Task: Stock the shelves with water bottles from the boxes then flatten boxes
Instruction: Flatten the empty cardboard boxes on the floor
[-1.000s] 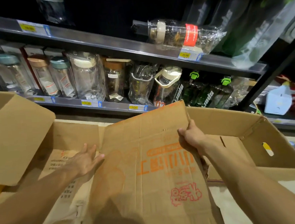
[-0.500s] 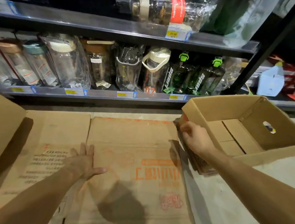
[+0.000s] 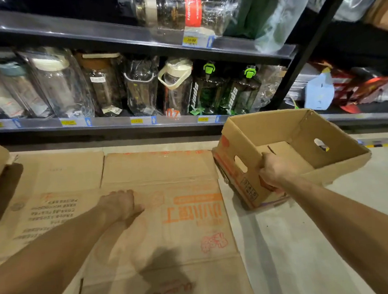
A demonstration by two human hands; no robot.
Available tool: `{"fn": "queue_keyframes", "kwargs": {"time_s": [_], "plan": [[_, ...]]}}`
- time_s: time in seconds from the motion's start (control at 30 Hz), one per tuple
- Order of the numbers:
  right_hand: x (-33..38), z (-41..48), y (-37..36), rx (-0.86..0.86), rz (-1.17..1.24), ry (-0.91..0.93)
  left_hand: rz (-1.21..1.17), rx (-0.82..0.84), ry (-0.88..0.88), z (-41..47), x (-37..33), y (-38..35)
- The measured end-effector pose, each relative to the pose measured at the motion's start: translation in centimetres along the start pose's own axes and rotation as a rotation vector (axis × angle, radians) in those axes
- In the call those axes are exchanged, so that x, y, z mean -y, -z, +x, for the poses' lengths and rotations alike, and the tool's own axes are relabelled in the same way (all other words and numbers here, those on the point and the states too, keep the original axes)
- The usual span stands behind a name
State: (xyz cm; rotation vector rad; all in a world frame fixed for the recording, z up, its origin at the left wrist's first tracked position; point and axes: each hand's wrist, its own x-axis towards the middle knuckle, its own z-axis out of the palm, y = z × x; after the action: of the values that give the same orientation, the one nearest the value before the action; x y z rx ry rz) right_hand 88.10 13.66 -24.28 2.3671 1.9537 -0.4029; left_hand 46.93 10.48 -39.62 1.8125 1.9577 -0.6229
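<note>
1. We are facing a dark shelving unit (image 3: 133, 41) running across the top of the view; yellow price tags are sitting along its front edges.
2. We are kneeling over a flattened box (image 3: 166, 218) with orange print, lying flat on the pale floor (image 3: 300, 243) in front of the shelves. A second flattened sheet (image 3: 51, 204) with grey print is lying just beside it on the left, the two touching or overlapping.
3. We are lifting an open box (image 3: 299, 143) to the right of the flattened box; it is tilting, with its near corner low by the floor, and oval handle holes are showing in its walls.
4. Wrapped water bottles (image 3: 104, 84) are standing upright in a row on the lower shelf; one bottle with a red label (image 3: 177, 11) is lying on its side on the shelf above.
5. We are pressing our left hand (image 3: 121, 204) palm down on the flattened box, fingers curling slightly and holding nothing.
6. We are clamping our right hand (image 3: 273, 169) over the open box's near wall, fingers wrapping over the rim.
</note>
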Motion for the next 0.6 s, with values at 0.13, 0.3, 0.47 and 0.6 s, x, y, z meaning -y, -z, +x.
{"fn": "queue_keyframes", "kwargs": {"time_s": [0.13,0.3,0.47,0.6], "plan": [[0.0,-0.7,4.6,-0.116,0.034,-0.064,-0.159,0.030,-0.129,-1.5,-3.4,2.8],[3.0,-2.9,6.7,-0.059,0.154,-0.061,-0.624,-0.125,-0.226,-5.6,-7.3,8.5],[9.5,-6.5,3.8,0.037,0.106,0.094,-1.173,0.000,-0.225,-9.1,-8.1,13.1],[15.9,-8.6,-0.1,0.156,0.183,0.231,-1.209,0.006,-0.157,-11.0,-5.2,13.4]]}}
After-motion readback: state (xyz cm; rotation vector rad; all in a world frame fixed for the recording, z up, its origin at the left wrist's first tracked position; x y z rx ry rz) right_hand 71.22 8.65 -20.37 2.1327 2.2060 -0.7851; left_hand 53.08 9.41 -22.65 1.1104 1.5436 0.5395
